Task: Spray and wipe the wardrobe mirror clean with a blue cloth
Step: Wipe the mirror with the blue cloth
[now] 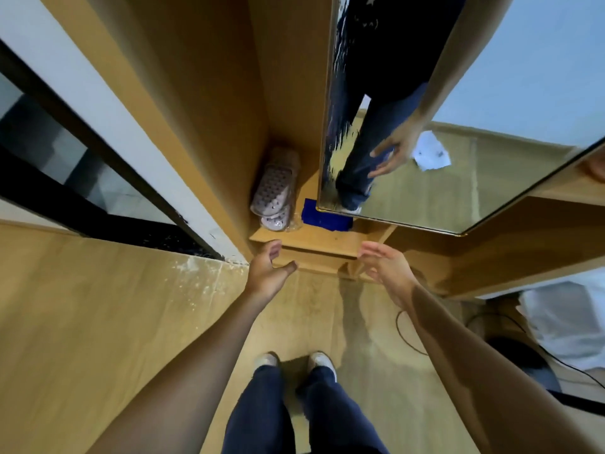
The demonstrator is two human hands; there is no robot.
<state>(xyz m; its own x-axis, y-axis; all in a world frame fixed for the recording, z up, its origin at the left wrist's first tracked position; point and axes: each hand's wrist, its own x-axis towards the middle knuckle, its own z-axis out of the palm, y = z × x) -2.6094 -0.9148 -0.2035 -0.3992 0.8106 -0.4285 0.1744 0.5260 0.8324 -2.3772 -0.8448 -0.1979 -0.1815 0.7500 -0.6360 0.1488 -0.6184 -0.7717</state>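
Both hands are reaching forward and down toward the wardrobe's bottom shelf point(307, 239), and both are empty with fingers spread apart: the left hand point(266, 268) is curling loosely, thumb and fingers open, while the right hand point(384, 268) is hanging open with the palm turned inward. The cloth point(322, 217) is lying flat on the shelf, tucked just under the lower edge of the mirror point(458, 178), with a bagged pair of slippers point(276, 188) just beside it at nine o'clock. From the left hand the cloth is lying at about one o'clock; from the right hand it is lying at about eleven o'clock, so it is sitting between the two and ahead of both, not yet touched. Its long axis is running roughly three to nine o'clock, across the reach. Both hands look about equally near. No spray bottle is showing. Streaks are smearing the mirror's left edge, so the wiping seems unfinished.
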